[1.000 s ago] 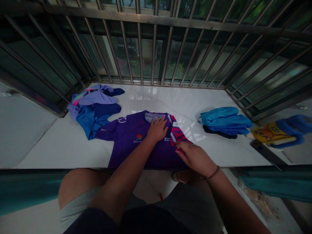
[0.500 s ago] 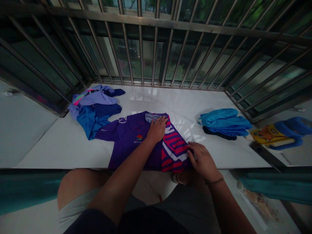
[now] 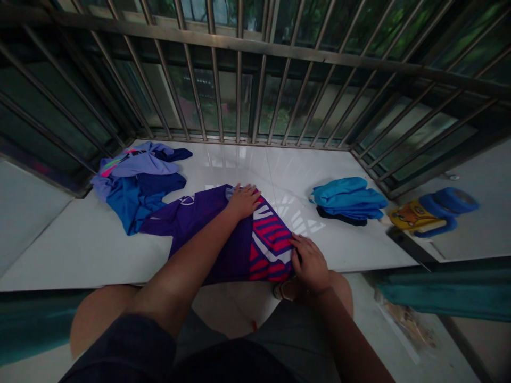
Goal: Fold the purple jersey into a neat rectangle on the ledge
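Note:
A purple T-shirt (image 3: 235, 250) lies on the white tiled ledge, its left sleeve spread out to the left. Its right side is folded inward, showing a red, purple and white striped panel (image 3: 271, 242). My left hand (image 3: 244, 202) rests with fingers extended over the collar at the top of the fold, covering most of the neck opening. At the folded outer edge, my right hand (image 3: 311, 263) lies on the striped panel, fingers stretched and thumb apart. My left forearm hides part of the shirt front.
A loose heap of lavender and blue clothes (image 3: 139, 181) lies at the left, touching the purple sleeve. To the right are folded blue clothes (image 3: 349, 199), a yellow and blue cup (image 3: 419, 215) and a dark phone (image 3: 407, 244). Metal window bars (image 3: 239, 90) stand behind the ledge (image 3: 255, 162).
The view has turned, so everything sits further left in the picture. My left hand has slid slightly over the collar, covering more of it. My right hand stays at the folded edge.

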`<control>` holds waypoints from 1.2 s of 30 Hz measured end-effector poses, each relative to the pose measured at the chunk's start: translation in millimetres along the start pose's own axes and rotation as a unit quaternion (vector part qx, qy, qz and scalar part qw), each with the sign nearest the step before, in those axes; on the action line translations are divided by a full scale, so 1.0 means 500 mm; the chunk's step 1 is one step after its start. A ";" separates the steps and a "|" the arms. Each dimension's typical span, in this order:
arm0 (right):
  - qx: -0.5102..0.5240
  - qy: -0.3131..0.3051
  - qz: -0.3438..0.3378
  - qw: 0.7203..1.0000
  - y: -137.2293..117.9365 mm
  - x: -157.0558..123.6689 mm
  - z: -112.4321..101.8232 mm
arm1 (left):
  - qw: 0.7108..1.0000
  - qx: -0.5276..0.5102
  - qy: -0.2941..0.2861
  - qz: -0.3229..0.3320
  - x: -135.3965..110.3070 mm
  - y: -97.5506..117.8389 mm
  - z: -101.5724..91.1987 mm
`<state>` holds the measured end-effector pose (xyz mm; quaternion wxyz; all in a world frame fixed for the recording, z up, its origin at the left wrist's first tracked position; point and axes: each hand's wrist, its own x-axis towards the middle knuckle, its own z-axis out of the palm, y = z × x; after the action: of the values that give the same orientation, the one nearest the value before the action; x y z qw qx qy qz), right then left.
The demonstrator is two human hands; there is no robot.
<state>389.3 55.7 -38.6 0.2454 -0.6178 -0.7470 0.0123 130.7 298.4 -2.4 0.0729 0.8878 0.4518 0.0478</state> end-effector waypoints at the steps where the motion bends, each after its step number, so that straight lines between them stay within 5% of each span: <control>1: 0.000 -0.001 -0.002 1.000 -0.001 0.000 -0.001 | 0.999 0.011 0.000 -0.053 0.003 -0.014 -0.011; 5: 0.005 0.003 0.004 1.000 -0.004 -0.001 -0.002 | 0.979 0.018 0.017 -0.200 -0.045 -0.069 -0.055; 9: 0.013 0.011 0.008 1.000 -0.002 -0.003 0.003 | 0.962 0.033 0.069 -0.262 -0.187 -0.137 -0.079; 13: 0.013 0.018 0.002 1.000 0.002 -0.003 0.006 | 0.921 0.062 0.034 -0.382 -0.341 -0.212 -0.088; 16: 0.010 0.018 0.003 1.000 0.004 -0.001 0.006 | 0.912 0.091 0.022 -0.400 -0.404 -0.248 -0.091; 22: 0.012 0.017 0.000 1.000 0.001 0.002 0.004 | 0.928 0.103 0.041 -0.357 -0.408 -0.257 -0.095; 28: 0.012 0.019 0.010 1.000 0.001 0.001 0.006 | 0.928 0.051 0.134 -0.343 -0.401 -0.200 -0.113; 30: 0.011 0.019 0.008 1.000 0.004 0.001 0.008 | 0.947 0.014 0.164 -0.276 -0.414 -0.164 -0.114; 33: 0.003 0.016 0.002 1.000 0.009 0.001 0.010 | 0.984 -0.056 0.154 -0.065 -0.454 -0.107 -0.099; 36: -0.004 0.016 0.000 1.000 0.013 0.000 0.011 | 0.983 -0.092 0.147 0.054 -0.499 -0.078 -0.069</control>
<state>393.1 58.9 -45.6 0.2549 -0.6190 -0.7429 -0.0010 -52.0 122.2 20.2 0.0841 0.8838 0.4026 0.2229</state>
